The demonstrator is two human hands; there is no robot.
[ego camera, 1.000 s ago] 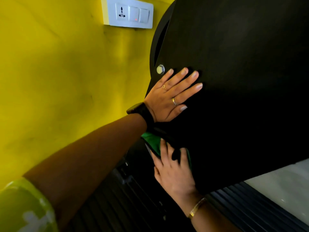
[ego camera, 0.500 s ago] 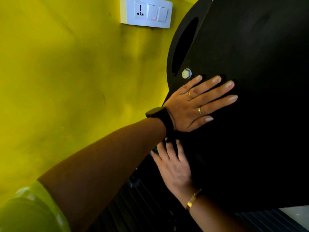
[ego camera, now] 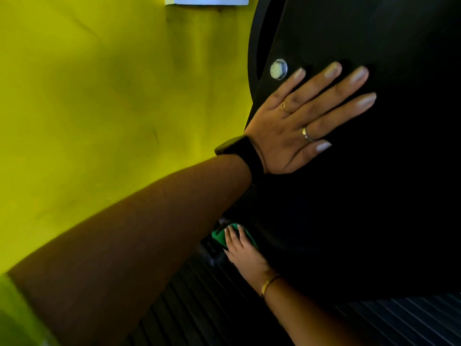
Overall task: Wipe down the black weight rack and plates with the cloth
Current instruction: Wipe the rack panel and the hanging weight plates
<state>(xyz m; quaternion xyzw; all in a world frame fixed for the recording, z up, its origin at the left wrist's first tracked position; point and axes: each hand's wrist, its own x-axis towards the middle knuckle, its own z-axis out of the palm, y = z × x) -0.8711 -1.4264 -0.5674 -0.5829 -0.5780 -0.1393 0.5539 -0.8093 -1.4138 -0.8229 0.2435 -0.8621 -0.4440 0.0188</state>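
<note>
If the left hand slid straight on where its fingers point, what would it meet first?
Seemingly nothing: beyond the left hand lies only more black panel up to the frame edge; the bolt sits aside.

Weight rack set to the right, wall to its left and behind.

The left hand is laid flat on the rack's face near its left edge, the fingertips pointed right, and a bolt is seated just above and left of the forefinger. Below it, under the left forearm, the right hand is placed at the rack's lower left edge, its fingers laid on the cloth. What the cloth is pressed against cannot be made out. A ribbed mat is spread beneath both arms, and a switch plate is mounted at the wall's top edge, left of the rack.
</note>
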